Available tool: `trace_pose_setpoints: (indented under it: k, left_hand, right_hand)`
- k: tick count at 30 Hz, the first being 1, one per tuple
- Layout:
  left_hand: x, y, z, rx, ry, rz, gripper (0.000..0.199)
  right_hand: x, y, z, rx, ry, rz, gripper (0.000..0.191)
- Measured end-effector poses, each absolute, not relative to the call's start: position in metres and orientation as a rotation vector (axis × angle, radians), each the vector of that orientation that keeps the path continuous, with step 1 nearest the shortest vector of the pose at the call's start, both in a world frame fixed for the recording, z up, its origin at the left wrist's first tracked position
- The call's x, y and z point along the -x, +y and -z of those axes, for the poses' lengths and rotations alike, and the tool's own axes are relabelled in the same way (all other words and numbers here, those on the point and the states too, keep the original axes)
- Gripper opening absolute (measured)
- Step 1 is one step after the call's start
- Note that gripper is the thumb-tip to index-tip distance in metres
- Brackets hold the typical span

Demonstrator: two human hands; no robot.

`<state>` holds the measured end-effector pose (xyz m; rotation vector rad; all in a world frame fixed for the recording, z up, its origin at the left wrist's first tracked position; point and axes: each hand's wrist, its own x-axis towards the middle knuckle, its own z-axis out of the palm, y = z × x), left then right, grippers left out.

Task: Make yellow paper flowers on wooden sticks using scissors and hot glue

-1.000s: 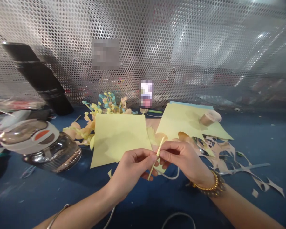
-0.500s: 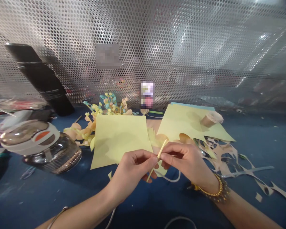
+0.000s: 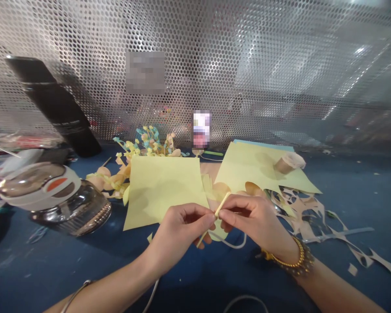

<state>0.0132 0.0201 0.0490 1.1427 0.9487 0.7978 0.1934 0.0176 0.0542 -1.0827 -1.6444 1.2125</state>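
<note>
Stick (image 3: 217,215) pinched between both hands

Left hand (image 3: 179,237) closed, fingertips gripping stick at mid-length. Right hand (image 3: 252,221) also closed, gripping it from opposite side, fingertips nearly meeting. Stick is thin, pale yellow, tilted, held just beside lower right corner of yellow paper sheet (image 3: 163,191). Relative to that sheet: second yellow sheet (image 3: 247,167) to right, with tan paper roll (image 3: 288,162) on it; cut paper scraps (image 3: 308,213) further right; curled paper strips (image 3: 146,145) behind; glass jar (image 3: 71,208) with white lid to left, on blue table (image 3: 29,269). Gold bangle (image 3: 288,257) on right wrist.
</note>
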Motion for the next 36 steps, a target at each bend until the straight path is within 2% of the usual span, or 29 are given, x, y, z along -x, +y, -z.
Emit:
trace_pose_setpoints:
  k: [36]
  left_hand:
    - [-0.0083,0.0236,-0.0522,-1.376,1.079,-0.678,0.017]
  right_hand:
    - [-0.1958,0.0212,-0.0493,1.24,-1.662,-1.227,0.009]
